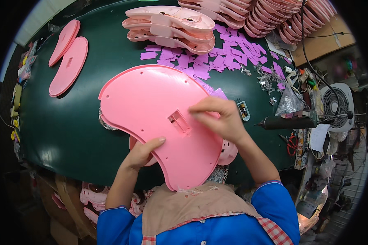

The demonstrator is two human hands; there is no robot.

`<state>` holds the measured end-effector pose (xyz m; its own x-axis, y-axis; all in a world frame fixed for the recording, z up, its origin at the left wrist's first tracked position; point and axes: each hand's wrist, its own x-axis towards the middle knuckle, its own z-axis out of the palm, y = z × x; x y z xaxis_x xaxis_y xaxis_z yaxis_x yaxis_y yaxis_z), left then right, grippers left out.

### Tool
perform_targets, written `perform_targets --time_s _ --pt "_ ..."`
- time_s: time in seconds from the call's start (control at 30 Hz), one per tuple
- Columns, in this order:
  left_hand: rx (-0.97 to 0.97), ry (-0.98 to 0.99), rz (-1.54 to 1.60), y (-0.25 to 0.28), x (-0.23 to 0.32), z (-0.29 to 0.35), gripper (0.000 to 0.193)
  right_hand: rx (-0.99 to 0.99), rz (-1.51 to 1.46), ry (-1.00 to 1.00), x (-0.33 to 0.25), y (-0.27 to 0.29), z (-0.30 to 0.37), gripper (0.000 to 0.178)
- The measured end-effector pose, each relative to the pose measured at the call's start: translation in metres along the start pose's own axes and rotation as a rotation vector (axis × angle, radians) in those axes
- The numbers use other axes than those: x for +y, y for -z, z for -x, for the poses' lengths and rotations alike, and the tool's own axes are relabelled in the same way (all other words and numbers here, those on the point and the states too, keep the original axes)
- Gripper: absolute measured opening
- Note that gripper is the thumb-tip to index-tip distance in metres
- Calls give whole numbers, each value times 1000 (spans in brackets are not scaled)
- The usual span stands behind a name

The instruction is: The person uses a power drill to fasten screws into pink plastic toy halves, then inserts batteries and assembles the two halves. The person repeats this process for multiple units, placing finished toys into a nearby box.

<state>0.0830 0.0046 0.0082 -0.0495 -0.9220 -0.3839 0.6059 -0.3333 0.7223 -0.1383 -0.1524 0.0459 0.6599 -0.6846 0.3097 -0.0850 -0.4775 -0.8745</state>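
Pink panel (147, 100): desk (90, 143) below. Left hand (140, 154) grasping panel's concave edge; right hand (226, 117) beside panel's slot (179, 121), fingers bunched, can't tell if holding anything. I'd brace panel firmly, keep slot unobstructed.

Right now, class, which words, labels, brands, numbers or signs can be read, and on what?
None can be read.
Pink curved panel: no lettering visible.
Brown apron: reddish marks, too blurred to call writing.
White sheet near the fan: any print too small to read.

Panel (151, 98) before shells (169, 30), fan (330, 105) right
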Motion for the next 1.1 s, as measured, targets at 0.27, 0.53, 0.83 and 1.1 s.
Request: perform_targets --time_s 0.27,0.53,0.83,1.1 --pt "-9 -50 -271 -15 2 23 47 -203 618 371 -23 10 13 15" --pt "58 -42 -412 -37 5 38 41 -373 634 539 -34 3 34 37" --pt "-90 -100 530 -47 -59 -26 51 339 533 185 40 14 78 44" --pt "83 30 518 -59 -51 -27 54 827 251 -295 146 65 120 26"
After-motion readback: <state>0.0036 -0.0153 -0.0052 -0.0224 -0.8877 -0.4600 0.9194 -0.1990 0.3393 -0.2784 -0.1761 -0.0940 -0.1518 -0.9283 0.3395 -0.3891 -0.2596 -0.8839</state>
